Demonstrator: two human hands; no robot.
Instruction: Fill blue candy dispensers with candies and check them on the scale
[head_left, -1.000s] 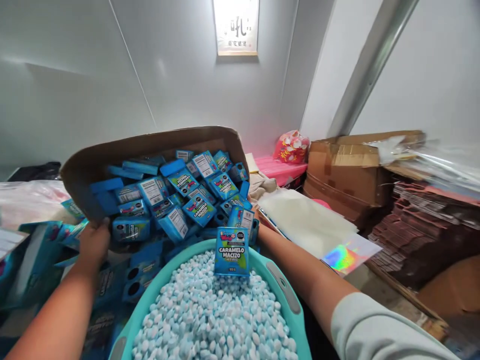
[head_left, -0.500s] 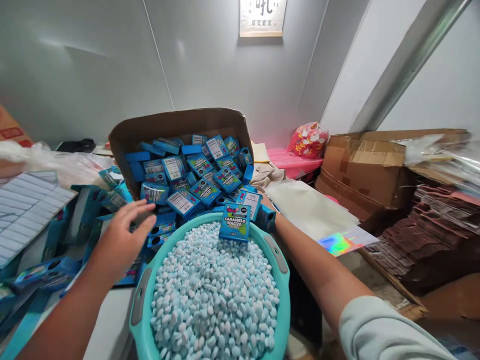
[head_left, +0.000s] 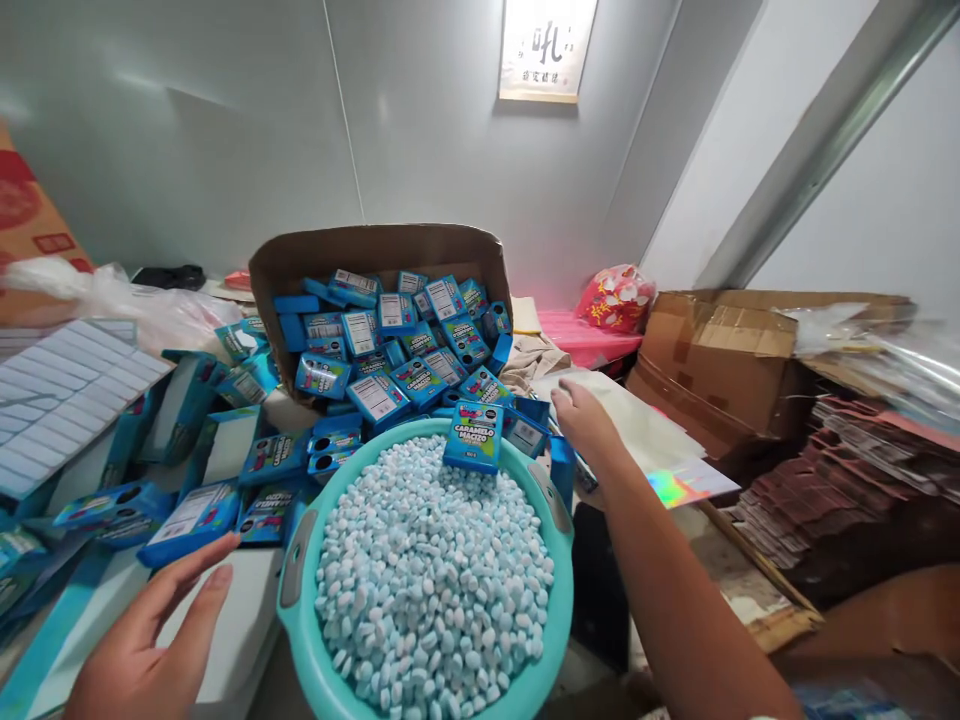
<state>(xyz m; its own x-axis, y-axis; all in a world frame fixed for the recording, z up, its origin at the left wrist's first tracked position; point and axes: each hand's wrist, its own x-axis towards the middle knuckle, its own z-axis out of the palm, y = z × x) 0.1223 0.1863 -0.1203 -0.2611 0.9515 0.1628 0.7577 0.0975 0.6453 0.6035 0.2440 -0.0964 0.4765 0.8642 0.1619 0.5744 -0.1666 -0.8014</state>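
A teal basin (head_left: 304,640) in front of me is heaped with small pale-blue candies (head_left: 431,580). One blue "Caramelo Macizo" box (head_left: 472,437) stands on the candies at the far rim. Behind it a tipped cardboard carton (head_left: 375,250) spills several blue candy boxes (head_left: 379,345) onto the table. My left hand (head_left: 142,650) hovers open at the lower left, fingers stretched toward the basin, holding nothing. My right hand (head_left: 585,420) hangs open just right of the basin's far rim, near the spilled boxes, not touching them.
More blue boxes and flat blanks (head_left: 195,480) lie to the left, beside a white sheet of labels (head_left: 67,390). At the right are a holographic sheet (head_left: 686,485), brown cartons (head_left: 720,350), stacked dark flat packs (head_left: 840,480) and a red bag (head_left: 615,297).
My left hand let go of the carton and drew back down toward me. My right hand came out from behind the boxes and opened. The carton now rests tipped, farther from the basin.
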